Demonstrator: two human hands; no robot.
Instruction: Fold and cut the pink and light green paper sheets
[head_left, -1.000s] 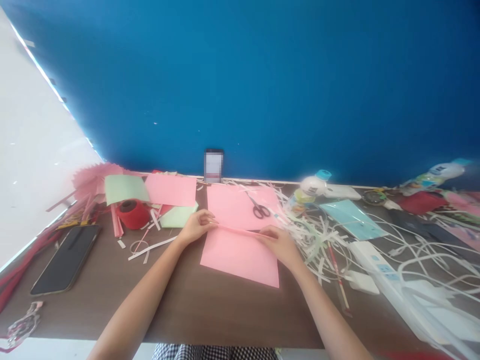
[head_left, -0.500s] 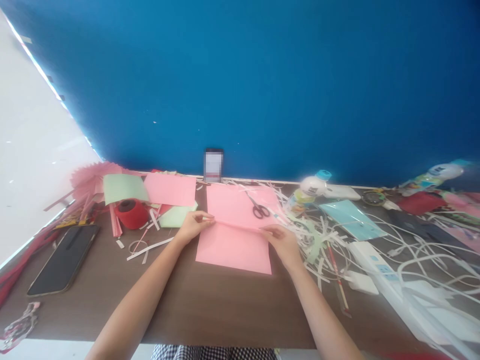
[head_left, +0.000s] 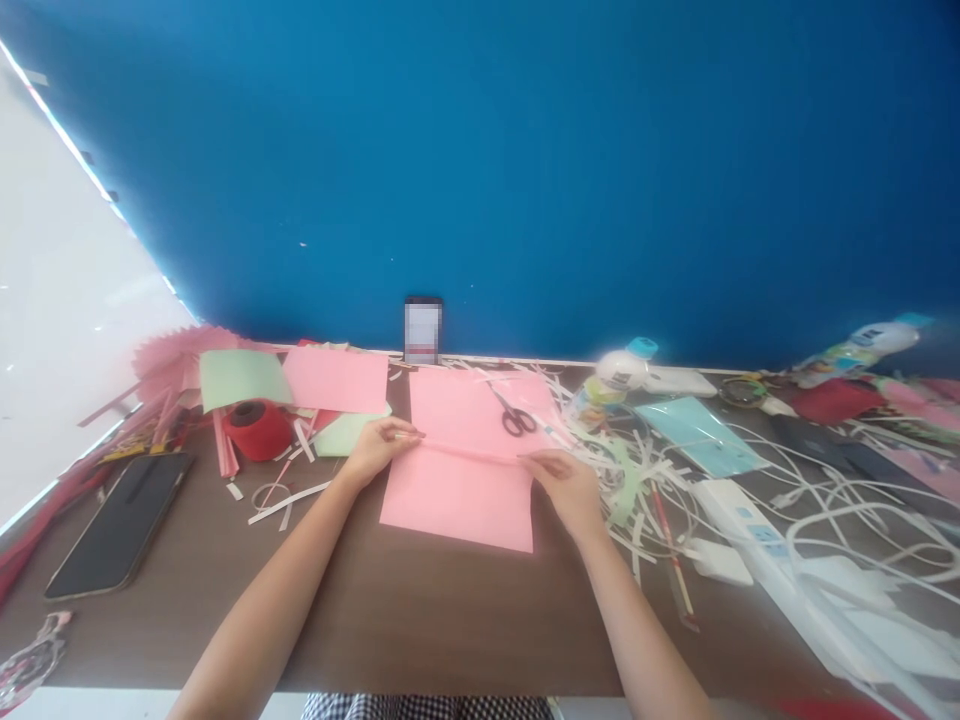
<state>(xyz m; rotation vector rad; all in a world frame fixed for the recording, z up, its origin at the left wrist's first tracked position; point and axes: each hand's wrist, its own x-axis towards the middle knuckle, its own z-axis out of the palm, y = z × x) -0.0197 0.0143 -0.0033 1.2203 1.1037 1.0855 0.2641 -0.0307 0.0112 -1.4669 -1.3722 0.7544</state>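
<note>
A pink sheet of paper (head_left: pixel 461 505) lies in the middle of the table, with a narrow folded or raised strip along its far edge. My left hand (head_left: pixel 377 450) pinches the left end of that strip between thumb and fingers. At the opposite end, my right hand (head_left: pixel 566 487) grips the strip the same way. Beyond the fold, more pink paper (head_left: pixel 454 400) extends toward the wall; whether it is a separate sheet I cannot tell. Black-handled scissors (head_left: pixel 517 420) rest on this far part.
A red spool (head_left: pixel 259 430), green paper (head_left: pixel 244 380) and a phone (head_left: pixel 120 525) lie to the left. White paper strips (head_left: pixel 645 490), a bottle (head_left: pixel 611 380), a teal packet (head_left: pixel 701 435) and a power strip (head_left: pixel 772 570) with tangled cables crowd the right. A small upright device (head_left: pixel 424 330) leans on the blue wall.
The paper's near edge has shifted slightly left and toward me. Both hands keep their hold on the strip. The whole view has drifted a little.
</note>
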